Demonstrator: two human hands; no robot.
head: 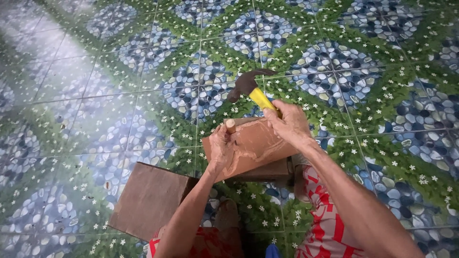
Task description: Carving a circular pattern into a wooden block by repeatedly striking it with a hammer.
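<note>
Red-patterned clothing (330,224) frames both forearms; right hand (287,122) grips the yellow-handled hammer (251,88), its head up-left of the wooden peg (231,125) pinched upright by the left hand (221,148) on the brown board (260,143), above the tiled floor (95,95)

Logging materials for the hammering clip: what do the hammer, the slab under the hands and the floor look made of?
Hammer: dark, matte head, likely steel; yellow handle, plastic or painted, unclear.
Slab: reddish-brown, matte and streaky, looks like wood or board.
Floor: glazed ceramic tile, glossy reflections, grout lines, printed pebble-and-flower pattern.
</note>
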